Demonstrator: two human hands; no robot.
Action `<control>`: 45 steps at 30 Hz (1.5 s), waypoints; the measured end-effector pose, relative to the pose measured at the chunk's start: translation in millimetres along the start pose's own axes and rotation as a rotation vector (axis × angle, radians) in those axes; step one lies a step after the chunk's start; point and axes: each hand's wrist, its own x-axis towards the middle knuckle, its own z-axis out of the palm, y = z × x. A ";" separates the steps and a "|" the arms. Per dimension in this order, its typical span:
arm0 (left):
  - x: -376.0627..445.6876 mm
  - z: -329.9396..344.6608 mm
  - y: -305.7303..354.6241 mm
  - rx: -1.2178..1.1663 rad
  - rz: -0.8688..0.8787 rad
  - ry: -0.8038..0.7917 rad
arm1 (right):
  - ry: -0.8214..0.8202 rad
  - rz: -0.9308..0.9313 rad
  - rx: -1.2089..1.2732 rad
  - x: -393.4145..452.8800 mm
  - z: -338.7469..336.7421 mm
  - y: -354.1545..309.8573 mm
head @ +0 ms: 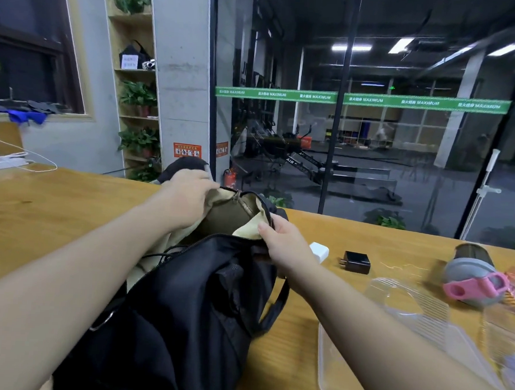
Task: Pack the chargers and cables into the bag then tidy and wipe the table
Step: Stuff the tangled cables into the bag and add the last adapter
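Note:
A black bag with a beige lining lies on the wooden table, its zip mouth spread wide. My left hand grips the far left edge of the opening. My right hand pinches the right edge of the lining. A thin black cable runs along the bag's near rim. A white charger sits just right of my right hand, and a black charger lies a little further right.
A clear plastic lid and a clear tray lie at the right. A grey bottle with a pink strap lies on its side at the far right. A white power strip with white cables sits at the far left.

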 end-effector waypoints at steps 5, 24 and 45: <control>-4.5 -24.6 74.7 -0.171 0.107 0.102 | -0.128 0.087 0.134 6.7 -19.7 0.4; 50.8 54.9 173.3 0.287 0.186 -0.589 | 0.331 0.219 -0.361 40.5 -147.6 63.0; 52.6 167.7 169.9 -0.044 -0.004 -0.698 | -0.390 0.503 -1.234 110.0 -172.0 121.3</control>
